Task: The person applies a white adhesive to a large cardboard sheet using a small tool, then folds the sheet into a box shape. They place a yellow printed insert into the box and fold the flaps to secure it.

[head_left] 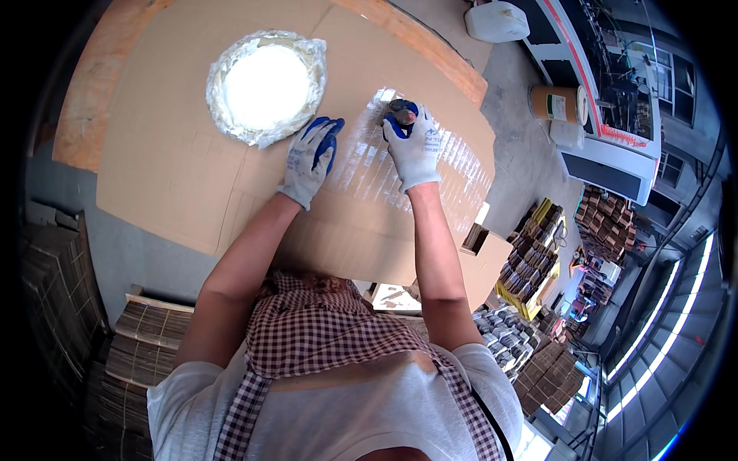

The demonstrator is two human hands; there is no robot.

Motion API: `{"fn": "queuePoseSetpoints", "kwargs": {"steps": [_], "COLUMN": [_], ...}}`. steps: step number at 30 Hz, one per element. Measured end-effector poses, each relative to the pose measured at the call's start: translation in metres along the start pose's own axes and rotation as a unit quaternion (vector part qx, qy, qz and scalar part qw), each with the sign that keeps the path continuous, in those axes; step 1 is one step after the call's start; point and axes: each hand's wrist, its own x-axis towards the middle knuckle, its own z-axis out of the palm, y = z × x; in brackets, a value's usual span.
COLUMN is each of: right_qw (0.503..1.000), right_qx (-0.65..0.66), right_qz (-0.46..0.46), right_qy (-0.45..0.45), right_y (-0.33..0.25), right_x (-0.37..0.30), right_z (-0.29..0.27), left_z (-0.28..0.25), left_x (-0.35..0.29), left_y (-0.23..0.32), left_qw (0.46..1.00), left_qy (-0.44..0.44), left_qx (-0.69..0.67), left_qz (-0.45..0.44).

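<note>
The dark lump (404, 112) sits in the right hand (417, 142), gripped between the bent thumb and fingers, over the shiny strips (369, 165) on the cardboard sheet (177, 169). It looks compact and firm, likely light enough for one hand, though the glove hides much of it and its exact kind is unclear; a grip around its sides, thumb opposite fingers, seems the surest hold. The left hand (310, 157) lies lower and to the left of the lump, well apart from it, its fingers loosely extended and slightly bent, with nothing visible in its grasp. Its fingertips are just beside the film-wrapped bundle (267, 88) — whether they touch it I cannot tell. The sheet should be light and stiff when flat, yet ready to bend along its creases, so its edges are best taken with both hands set apart. The strips look smooth — probably slippery under a glove.
</note>
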Motion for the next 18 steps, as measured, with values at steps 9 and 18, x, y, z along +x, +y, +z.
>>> {"fn": "queuePoseSetpoints", "kwargs": {"steps": [9,18], "right_qw": [0.995,0.997], "right_qx": [0.088,0.067], "right_qz": [0.039,0.028], "right_qy": [-0.021,-0.003], "right_y": [0.007,0.005], "right_x": [0.020,0.036], "right_z": [-0.007,-0.010], "left_z": [-0.001,0.001], "left_x": [-0.002,-0.003], "left_y": [0.001,-0.004], "left_qw": [1.000,0.999], "left_qy": [0.002,0.004], "left_qx": [0.008,0.042], "left_qz": [-0.010,0.008]}}
